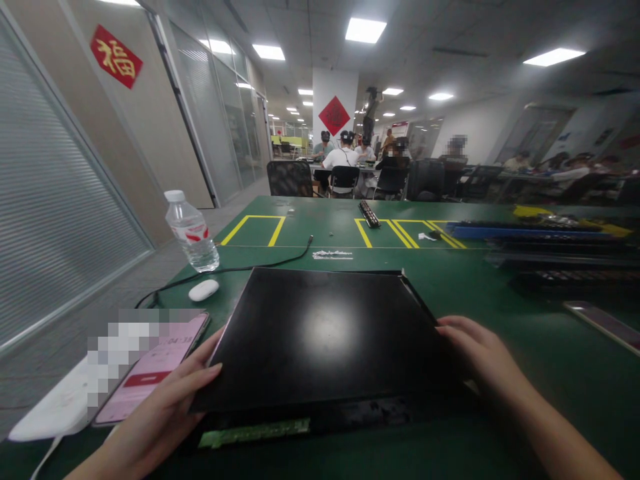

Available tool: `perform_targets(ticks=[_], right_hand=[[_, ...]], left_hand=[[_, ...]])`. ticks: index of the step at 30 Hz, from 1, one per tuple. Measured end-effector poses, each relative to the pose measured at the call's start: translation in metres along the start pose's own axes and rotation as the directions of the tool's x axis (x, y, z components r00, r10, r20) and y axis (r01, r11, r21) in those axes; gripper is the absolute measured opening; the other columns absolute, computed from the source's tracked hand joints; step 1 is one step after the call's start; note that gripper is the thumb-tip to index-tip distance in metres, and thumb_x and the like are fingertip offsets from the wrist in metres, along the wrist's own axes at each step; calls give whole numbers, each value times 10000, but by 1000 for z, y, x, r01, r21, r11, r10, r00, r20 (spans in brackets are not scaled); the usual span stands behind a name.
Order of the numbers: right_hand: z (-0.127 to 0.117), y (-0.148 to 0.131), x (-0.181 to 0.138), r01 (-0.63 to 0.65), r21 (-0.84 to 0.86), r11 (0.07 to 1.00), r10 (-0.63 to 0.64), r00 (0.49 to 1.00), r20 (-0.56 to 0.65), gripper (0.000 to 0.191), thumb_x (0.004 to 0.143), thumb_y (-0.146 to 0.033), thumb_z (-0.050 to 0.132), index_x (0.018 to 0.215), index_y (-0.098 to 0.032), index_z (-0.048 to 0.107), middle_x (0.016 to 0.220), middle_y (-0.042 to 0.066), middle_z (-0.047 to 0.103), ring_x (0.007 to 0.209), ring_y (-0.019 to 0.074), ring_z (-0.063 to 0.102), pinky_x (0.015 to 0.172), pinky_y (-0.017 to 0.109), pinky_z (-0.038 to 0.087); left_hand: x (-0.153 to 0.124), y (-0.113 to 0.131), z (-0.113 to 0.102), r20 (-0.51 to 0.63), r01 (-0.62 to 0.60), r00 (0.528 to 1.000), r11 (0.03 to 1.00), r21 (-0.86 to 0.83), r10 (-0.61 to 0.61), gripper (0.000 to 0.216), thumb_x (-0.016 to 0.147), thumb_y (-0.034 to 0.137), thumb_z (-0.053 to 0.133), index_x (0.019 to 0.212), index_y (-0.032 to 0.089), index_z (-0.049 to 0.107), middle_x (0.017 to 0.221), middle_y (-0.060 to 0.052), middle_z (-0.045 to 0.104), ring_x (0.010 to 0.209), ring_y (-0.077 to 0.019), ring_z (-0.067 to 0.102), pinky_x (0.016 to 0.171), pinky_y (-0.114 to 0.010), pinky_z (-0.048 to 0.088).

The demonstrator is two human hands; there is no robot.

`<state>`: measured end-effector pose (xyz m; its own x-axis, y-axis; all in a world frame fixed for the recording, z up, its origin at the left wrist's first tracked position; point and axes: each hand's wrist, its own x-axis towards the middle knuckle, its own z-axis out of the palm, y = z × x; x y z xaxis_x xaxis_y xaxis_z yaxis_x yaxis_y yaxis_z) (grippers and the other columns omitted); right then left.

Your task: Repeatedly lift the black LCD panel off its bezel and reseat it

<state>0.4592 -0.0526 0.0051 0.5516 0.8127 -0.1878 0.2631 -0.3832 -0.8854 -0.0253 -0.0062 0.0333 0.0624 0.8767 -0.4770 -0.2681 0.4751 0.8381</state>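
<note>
A flat black panel (320, 333) with a glossy face lies on the green table (500, 293) in front of me, a green circuit strip (255, 433) showing along its near edge. My left hand (165, 407) grips the panel's near-left edge, thumb on top. My right hand (480, 353) rests closed on its right edge, fingers curled over the side.
A phone (150, 377) with a pink screen lies left of the panel on a white pad (50, 413). A water bottle (193, 230), white earbud case (203, 290) and black cable (240, 270) sit at the left. Dark trays (560, 260) stack at the right. People sit far back.
</note>
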Motion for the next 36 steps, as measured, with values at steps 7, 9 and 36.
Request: perform_targets(ticks=[7, 9, 36], right_hand=[[0, -7, -1, 111, -123, 986, -115, 993, -26, 403, 753, -611, 725, 947, -280, 849, 1007, 105, 844, 954, 355, 767, 804, 442, 611], [0, -7, -1, 127, -148, 981, -132, 991, -24, 389, 744, -609, 725, 922, -287, 848, 986, 98, 846, 951, 354, 765, 854, 450, 610], [-1, 7, 9, 328, -325, 887, -337, 941, 30, 409, 756, -618, 641, 936, -296, 819, 982, 72, 870, 959, 345, 823, 894, 460, 649]], left_hand=[[0, -1, 0, 0, -3, 1000, 999, 40, 3, 1023, 708, 422, 1006, 1629, 409, 561, 1489, -62, 788, 1390, -409, 712, 1096, -465, 623], [0, -1, 0, -1, 2, 1000, 999, 45, -2, 1068, 713, 420, 1004, 1661, 412, 512, 1483, -67, 792, 1380, -411, 718, 1073, -467, 634], [5, -4, -5, 56, -30, 998, 987, 157, 21, 1038, 814, 545, 884, 1716, 432, 383, 1523, -48, 759, 1409, -421, 691, 1062, -535, 637]])
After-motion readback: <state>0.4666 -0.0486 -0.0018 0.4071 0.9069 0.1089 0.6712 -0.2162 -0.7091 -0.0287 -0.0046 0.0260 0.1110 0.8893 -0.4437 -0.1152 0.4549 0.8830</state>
